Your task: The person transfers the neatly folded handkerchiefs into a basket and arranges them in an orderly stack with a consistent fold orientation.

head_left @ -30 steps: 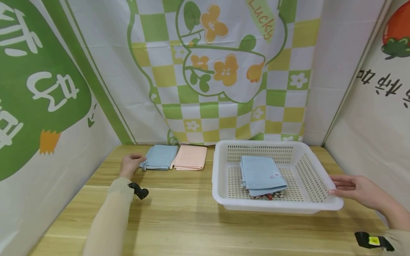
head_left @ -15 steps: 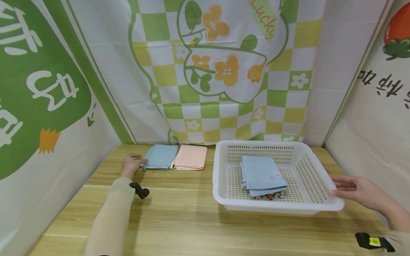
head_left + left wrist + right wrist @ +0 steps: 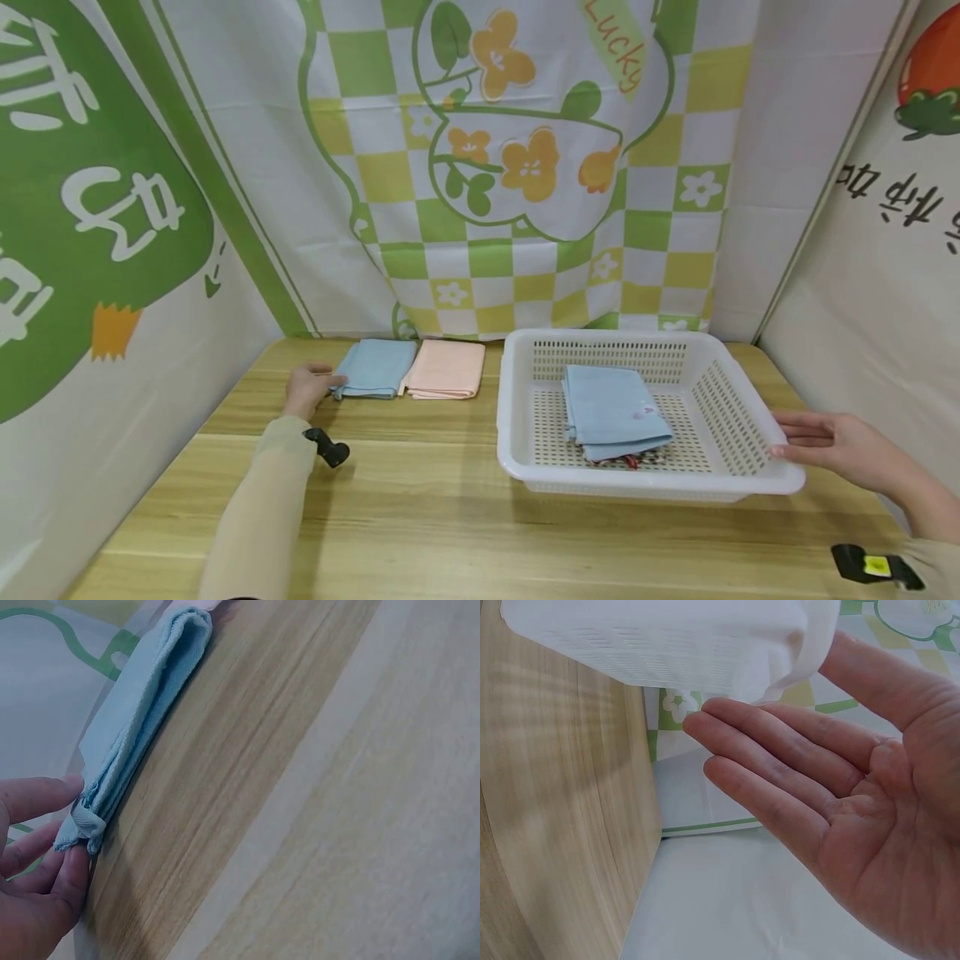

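A folded blue towel (image 3: pixel 376 367) lies at the back left of the wooden table. My left hand (image 3: pixel 307 389) pinches its near left corner, and in the left wrist view the thumb (image 3: pixel 46 796) is on the upper side with fingers below, beside a small loop. White and perforated, a plastic basket (image 3: pixel 615 479) stands at the right. My right hand (image 3: pixel 840 446) is at its right rim. From the right wrist, the thumb meets the rim while the straight fingers (image 3: pixel 769 761) extend beneath it. Inside the basket, another folded blue towel (image 3: pixel 615 412) covers most of a dark patterned cloth (image 3: pixel 633 461).
A folded pink towel (image 3: pixel 447 369) lies right beside the blue one. Printed curtains (image 3: pixel 555 283) enclose the table (image 3: pixel 420 533) at the back and both sides.
My left hand has shifted slightly right onto the blue towel's corner since the first frame. The right hand and the basket hold nearly still.
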`<move>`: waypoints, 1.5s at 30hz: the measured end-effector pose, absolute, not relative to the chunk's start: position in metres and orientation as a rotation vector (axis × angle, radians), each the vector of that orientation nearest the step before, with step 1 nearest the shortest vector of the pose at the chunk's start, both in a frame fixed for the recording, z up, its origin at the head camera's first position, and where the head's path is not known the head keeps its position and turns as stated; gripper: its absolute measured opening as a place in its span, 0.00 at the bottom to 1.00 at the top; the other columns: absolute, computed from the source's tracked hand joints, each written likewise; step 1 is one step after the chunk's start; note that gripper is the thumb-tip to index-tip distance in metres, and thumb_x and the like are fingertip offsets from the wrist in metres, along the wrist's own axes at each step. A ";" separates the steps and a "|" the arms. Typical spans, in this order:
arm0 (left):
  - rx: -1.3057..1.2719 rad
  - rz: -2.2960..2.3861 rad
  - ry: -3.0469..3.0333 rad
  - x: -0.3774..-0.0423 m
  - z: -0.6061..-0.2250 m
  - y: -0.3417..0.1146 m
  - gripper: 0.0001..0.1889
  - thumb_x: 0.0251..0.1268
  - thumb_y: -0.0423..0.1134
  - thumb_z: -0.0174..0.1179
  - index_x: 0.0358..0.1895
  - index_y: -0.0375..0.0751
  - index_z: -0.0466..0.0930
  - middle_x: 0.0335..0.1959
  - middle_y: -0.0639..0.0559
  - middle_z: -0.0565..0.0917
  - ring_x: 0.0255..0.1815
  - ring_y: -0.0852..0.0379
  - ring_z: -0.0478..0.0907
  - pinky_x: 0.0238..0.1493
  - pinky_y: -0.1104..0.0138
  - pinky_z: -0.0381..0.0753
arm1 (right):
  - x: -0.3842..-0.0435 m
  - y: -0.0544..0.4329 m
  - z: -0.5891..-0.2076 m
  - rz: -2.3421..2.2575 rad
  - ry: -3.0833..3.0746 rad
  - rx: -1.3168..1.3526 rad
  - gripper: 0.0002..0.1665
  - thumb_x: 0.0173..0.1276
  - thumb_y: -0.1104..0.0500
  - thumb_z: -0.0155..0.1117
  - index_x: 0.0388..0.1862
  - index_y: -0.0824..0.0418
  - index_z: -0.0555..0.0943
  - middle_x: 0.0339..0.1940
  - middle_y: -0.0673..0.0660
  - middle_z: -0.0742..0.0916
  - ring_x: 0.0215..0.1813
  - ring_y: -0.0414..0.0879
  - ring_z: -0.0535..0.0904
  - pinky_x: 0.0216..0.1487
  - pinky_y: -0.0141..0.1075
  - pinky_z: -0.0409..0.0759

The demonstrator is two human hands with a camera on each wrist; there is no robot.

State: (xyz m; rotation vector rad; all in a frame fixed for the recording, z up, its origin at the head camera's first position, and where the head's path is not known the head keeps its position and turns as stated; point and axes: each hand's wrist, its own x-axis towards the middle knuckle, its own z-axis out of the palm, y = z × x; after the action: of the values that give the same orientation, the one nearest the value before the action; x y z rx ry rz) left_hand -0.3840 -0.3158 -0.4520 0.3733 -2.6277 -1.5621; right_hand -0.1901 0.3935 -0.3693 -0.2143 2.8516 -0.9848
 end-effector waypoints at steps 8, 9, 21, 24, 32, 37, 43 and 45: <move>0.365 -1.538 -2.656 -0.385 -0.450 -0.315 0.28 0.61 0.38 0.61 0.62 0.26 0.69 0.65 0.28 0.66 0.66 0.35 0.61 0.67 0.50 0.64 | -0.191 0.393 -0.369 -0.998 2.849 -0.229 0.38 0.66 0.53 0.63 0.63 0.79 0.66 0.54 0.74 0.80 0.40 0.19 0.74 0.38 0.28 0.81; 0.364 -1.527 -2.662 -0.386 -0.450 -0.316 0.27 0.61 0.38 0.61 0.61 0.26 0.70 0.64 0.28 0.66 0.66 0.35 0.61 0.67 0.50 0.63 | -0.191 0.393 -0.369 -1.001 2.847 -0.229 0.38 0.66 0.53 0.63 0.63 0.79 0.66 0.54 0.74 0.80 0.40 0.19 0.74 0.38 0.28 0.81; 0.324 -1.459 -2.706 -0.386 -0.450 -0.313 0.25 0.61 0.39 0.62 0.58 0.26 0.73 0.60 0.29 0.71 0.62 0.36 0.66 0.63 0.51 0.67 | -0.190 0.394 -0.369 -0.997 2.850 -0.237 0.37 0.66 0.53 0.63 0.63 0.79 0.66 0.54 0.74 0.80 0.40 0.18 0.73 0.38 0.27 0.81; 0.340 -1.472 -2.689 -0.385 -0.450 -0.312 0.24 0.60 0.39 0.63 0.56 0.27 0.74 0.58 0.30 0.72 0.57 0.38 0.69 0.56 0.54 0.71 | -0.190 0.394 -0.368 -0.993 2.855 -0.242 0.37 0.66 0.53 0.63 0.63 0.79 0.66 0.54 0.74 0.80 0.40 0.18 0.74 0.38 0.27 0.81; 0.388 -1.498 -2.640 -0.386 -0.450 -0.312 0.22 0.58 0.38 0.65 0.53 0.28 0.75 0.49 0.37 0.75 0.44 0.50 0.72 0.39 0.69 0.72 | -0.190 0.394 -0.368 -0.997 2.850 -0.238 0.38 0.67 0.53 0.63 0.63 0.80 0.65 0.54 0.74 0.80 0.40 0.19 0.74 0.38 0.28 0.81; 0.383 -1.603 -2.612 -0.387 -0.450 -0.315 0.24 0.60 0.37 0.64 0.56 0.28 0.72 0.50 0.40 0.74 0.38 0.58 0.73 0.39 0.70 0.77 | -0.190 0.394 -0.368 -0.997 2.851 -0.236 0.38 0.67 0.53 0.63 0.63 0.80 0.65 0.53 0.74 0.80 0.40 0.19 0.75 0.39 0.29 0.82; 0.357 -1.638 -2.628 -0.388 -0.450 -0.317 0.27 0.61 0.37 0.62 0.60 0.27 0.69 0.58 0.34 0.70 0.40 0.57 0.73 0.40 0.70 0.78 | -0.190 0.394 -0.370 -0.991 2.858 -0.234 0.38 0.66 0.53 0.63 0.63 0.80 0.66 0.53 0.74 0.81 0.40 0.19 0.74 0.38 0.29 0.82; 0.364 -1.644 -2.639 -0.388 -0.450 -0.317 0.27 0.61 0.38 0.62 0.61 0.28 0.70 0.60 0.34 0.69 0.42 0.56 0.74 0.41 0.71 0.78 | -0.190 0.394 -0.370 -0.999 2.855 -0.237 0.38 0.66 0.53 0.63 0.63 0.80 0.65 0.53 0.74 0.80 0.40 0.19 0.74 0.38 0.29 0.82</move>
State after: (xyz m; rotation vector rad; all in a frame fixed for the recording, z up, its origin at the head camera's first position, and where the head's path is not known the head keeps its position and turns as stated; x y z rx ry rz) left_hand -0.3884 -0.3167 -0.4503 0.3637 -2.6395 -1.6440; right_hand -0.1900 0.3937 -0.3699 -0.2368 2.8547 -0.9988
